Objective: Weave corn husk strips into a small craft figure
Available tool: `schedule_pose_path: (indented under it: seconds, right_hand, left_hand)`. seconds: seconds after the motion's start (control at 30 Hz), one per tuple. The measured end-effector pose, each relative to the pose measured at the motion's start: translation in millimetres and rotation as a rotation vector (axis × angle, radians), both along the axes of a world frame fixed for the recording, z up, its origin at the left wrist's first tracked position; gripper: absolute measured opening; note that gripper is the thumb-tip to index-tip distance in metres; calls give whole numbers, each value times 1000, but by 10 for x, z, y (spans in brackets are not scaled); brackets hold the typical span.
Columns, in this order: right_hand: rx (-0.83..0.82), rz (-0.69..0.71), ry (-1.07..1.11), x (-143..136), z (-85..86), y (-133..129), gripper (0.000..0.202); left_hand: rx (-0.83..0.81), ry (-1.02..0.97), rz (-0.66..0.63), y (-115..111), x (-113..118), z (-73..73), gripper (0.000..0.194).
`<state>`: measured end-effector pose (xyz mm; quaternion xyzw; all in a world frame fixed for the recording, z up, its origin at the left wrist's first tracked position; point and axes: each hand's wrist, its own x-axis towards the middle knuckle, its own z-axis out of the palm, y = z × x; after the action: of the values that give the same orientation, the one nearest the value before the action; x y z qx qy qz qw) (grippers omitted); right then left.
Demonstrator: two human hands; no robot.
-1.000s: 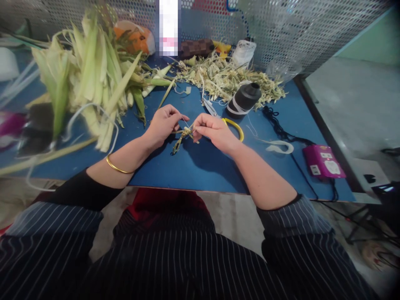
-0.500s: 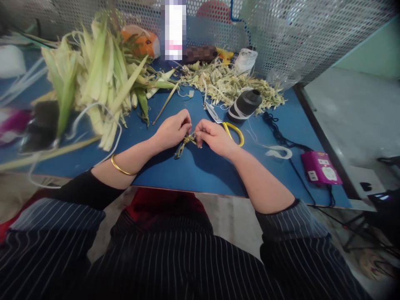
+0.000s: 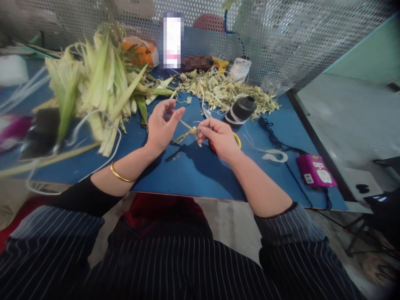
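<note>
My right hand (image 3: 218, 136) pinches a small knotted piece of corn husk (image 3: 188, 133) between thumb and fingertips, above the blue table (image 3: 187, 177). Loose strands stick out from the piece towards my left hand (image 3: 161, 127). That hand is raised just to the left, fingers and thumb apart, not gripping the piece. Scissors with yellow and red handles (image 3: 238, 141) lie partly hidden behind my right hand. Beyond them a black spool (image 3: 243, 109) with a white band lies tilted on the table.
Long corn husks (image 3: 101, 79) are heaped at the left. Shredded husk scraps (image 3: 215, 85) spread along the back, below a perforated metal screen (image 3: 275, 37). A purple power socket (image 3: 316, 171) with black cords sits at the right edge. A white ribbon (image 3: 275, 156) curls nearby.
My left hand has let go of the husk piece, moved left and opened. My right hand keeps hold of it and now covers more of the scissors. The view has shifted slightly.
</note>
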<state>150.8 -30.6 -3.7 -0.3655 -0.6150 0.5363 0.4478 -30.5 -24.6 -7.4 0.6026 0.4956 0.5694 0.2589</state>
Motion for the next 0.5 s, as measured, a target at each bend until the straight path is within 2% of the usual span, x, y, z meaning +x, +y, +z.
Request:
schedule_pose_path:
  seconds: [0.07, 0.17, 0.23, 0.33, 0.5]
  right_hand:
    - [55, -72, -3, 14, 4, 22, 9]
    - [92, -73, -24, 19, -11, 30, 9]
    - [76, -28, -10, 16, -28, 23, 9]
    - [6, 7, 72, 25, -29, 16, 9]
    - [-107, -47, 238, 62, 29, 44, 10]
  left_hand:
    - [-199, -107, -94, -22, 2, 19, 38]
    - [-481, -155, -355, -70, 26, 44, 40]
    - [-543, -178, -453, -89, 37, 49, 36]
    - [-613, -242, -521, -75, 20, 36, 27]
    - [-707, -332, -578, -27, -31, 29, 16]
